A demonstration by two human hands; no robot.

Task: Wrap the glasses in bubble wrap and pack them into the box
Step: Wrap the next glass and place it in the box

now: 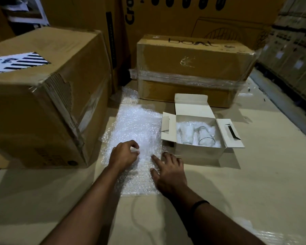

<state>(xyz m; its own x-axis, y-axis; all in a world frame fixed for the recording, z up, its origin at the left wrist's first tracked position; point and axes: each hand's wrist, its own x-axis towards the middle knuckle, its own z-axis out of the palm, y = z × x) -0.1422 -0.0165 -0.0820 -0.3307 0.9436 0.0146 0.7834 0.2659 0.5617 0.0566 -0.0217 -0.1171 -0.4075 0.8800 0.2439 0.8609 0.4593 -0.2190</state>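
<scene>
Storeroom surface [254,174], cartons [42,96] behind. Wrap [138,124] was laid lengthwise, pinched by left hand [124,154], pressed flat by right hand [170,175]. Glasses [205,137] were kept in box [200,152], just right, nearer the right hand.

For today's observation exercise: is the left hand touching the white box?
Apart. Head view shows bubble wrap lying between the left hand and the box.

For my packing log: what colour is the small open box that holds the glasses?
The small open box is white, seen best in the head view.
</scene>
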